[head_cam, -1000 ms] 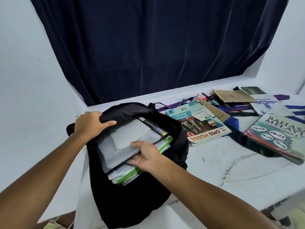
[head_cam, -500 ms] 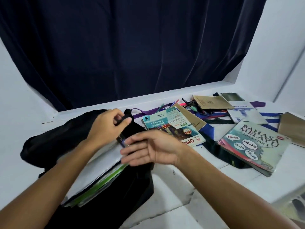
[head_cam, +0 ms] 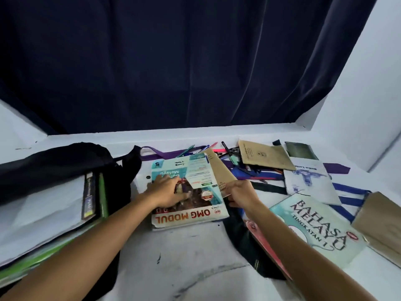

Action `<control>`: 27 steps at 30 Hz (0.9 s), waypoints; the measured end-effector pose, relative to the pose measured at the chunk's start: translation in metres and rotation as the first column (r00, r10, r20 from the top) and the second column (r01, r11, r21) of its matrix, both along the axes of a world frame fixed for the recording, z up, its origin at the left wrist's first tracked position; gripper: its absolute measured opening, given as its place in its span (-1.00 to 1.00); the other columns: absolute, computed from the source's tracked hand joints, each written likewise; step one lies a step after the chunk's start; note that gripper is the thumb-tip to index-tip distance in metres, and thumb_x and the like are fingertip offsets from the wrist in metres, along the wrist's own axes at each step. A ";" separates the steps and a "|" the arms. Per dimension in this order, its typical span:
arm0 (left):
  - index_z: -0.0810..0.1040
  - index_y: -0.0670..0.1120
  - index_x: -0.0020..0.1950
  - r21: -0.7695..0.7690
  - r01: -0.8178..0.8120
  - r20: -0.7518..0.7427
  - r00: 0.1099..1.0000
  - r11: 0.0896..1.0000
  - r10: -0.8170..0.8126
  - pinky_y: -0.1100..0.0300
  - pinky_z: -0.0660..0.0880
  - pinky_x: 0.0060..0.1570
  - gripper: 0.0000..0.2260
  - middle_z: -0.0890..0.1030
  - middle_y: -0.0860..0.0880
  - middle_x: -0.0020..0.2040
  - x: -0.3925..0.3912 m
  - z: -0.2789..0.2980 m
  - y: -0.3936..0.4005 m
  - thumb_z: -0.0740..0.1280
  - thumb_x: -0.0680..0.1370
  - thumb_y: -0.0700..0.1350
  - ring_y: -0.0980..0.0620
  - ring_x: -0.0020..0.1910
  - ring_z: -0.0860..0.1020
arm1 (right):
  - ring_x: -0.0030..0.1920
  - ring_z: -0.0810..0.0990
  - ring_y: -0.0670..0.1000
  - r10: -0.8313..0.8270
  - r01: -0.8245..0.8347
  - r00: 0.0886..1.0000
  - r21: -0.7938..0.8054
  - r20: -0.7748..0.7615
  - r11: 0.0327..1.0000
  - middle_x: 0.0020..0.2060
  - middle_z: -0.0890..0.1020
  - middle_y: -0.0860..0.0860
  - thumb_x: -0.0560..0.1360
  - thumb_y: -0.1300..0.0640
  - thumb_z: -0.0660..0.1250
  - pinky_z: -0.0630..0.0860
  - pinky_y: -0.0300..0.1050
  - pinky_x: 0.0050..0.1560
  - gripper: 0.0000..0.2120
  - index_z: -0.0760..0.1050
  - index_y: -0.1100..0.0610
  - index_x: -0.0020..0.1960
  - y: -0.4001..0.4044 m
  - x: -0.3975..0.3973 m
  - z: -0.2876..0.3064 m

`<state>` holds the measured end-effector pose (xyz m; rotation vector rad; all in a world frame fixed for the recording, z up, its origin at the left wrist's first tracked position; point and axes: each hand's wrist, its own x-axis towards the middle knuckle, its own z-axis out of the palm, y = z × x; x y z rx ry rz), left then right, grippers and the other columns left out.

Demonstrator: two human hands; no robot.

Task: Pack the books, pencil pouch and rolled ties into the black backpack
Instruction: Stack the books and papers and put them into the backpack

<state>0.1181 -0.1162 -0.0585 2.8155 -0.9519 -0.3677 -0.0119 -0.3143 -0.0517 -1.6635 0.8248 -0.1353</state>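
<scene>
The black backpack (head_cam: 54,161) lies open at the left with several books (head_cam: 56,209) sticking out of it. In the middle of the white table is the OMG Modul book (head_cam: 188,213). My left hand (head_cam: 167,192) rests flat on its cover. My right hand (head_cam: 240,194) pinches the corner of a brown notebook (head_cam: 221,177) that lies under that book's right edge. A purple tie (head_cam: 165,154) lies flat behind the book, and blue-striped ties (head_cam: 351,198) lie at the right. A dark tie (head_cam: 245,240) runs under my right forearm.
A Bahasa Melayu textbook (head_cam: 314,227) lies at the right front, a white booklet (head_cam: 308,179) and a brown booklet (head_cam: 262,155) behind it, another brown book (head_cam: 382,222) at the far right. Loose pens (head_cam: 230,153) are scattered at the back. A dark curtain (head_cam: 195,61) hangs behind the table.
Both hands have left the backpack and moved right to the OMG Modul book. The backpack now lies flatter on its side, and my view has turned right.
</scene>
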 end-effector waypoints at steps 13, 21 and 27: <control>0.12 0.11 0.57 -0.191 -0.208 -0.093 0.977 0.959 0.193 -0.19 -0.22 0.47 -0.36 -0.09 -0.12 0.61 -0.020 -0.048 0.012 0.00 0.55 0.37 -0.21 0.55 -0.29 | -0.10 0.67 0.12 0.068 -0.056 0.993 0.128 -0.093 0.990 -0.03 0.65 0.19 0.47 0.32 0.35 0.63 0.02 -0.12 -0.78 0.45 0.25 0.10 -0.009 0.030 -0.016; 0.23 0.17 0.53 -0.351 -0.321 -0.230 0.940 0.879 0.251 -0.14 -0.32 0.46 -0.42 -0.07 -0.07 0.61 -0.019 -0.045 0.013 -0.10 0.56 0.33 -0.18 0.55 -0.28 | -0.03 0.66 0.20 0.274 -0.431 0.897 0.554 0.346 0.712 -0.04 0.68 0.17 0.55 -0.11 0.26 0.49 0.35 0.16 -0.61 0.53 0.12 0.24 0.009 0.017 0.007; 0.12 0.20 0.55 -0.440 -0.375 -0.311 0.916 0.816 0.253 -0.11 -0.35 0.48 -0.32 -0.07 -0.06 0.62 -0.022 -0.041 0.012 -0.21 0.46 0.35 -0.12 0.55 -0.31 | 0.18 0.58 0.15 0.216 -0.556 0.780 0.490 0.588 0.671 0.19 0.60 0.15 0.23 -0.22 0.57 0.56 0.08 0.15 -0.10 0.34 0.16 0.41 0.045 0.006 -0.024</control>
